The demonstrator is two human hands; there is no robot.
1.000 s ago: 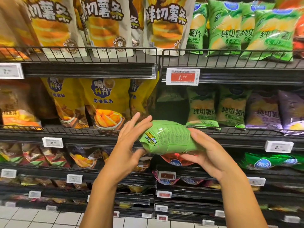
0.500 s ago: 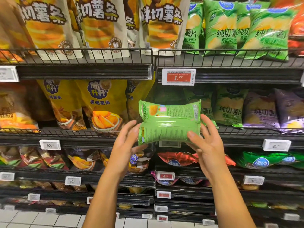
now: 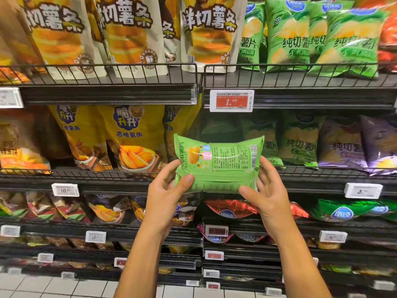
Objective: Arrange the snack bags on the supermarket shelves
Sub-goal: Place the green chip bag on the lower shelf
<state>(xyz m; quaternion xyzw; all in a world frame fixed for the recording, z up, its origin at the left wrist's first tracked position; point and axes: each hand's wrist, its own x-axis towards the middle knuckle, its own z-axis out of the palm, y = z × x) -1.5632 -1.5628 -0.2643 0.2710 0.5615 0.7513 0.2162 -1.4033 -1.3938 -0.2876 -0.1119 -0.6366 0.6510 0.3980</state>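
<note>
Fingers and thumbs of the left hand (image 3: 165, 196) and right hand (image 3: 269, 193) pinch the green snack bag (image 3: 217, 165) by its sides — held sideways, printed back outward; behind it, the middle shelf (image 3: 311, 175).

Green bag (image 3: 219, 164) front hidden; left price tag (image 3: 9, 97) blurred, edge-cut.

green snack bag (image 3: 217, 166), printed text
</note>
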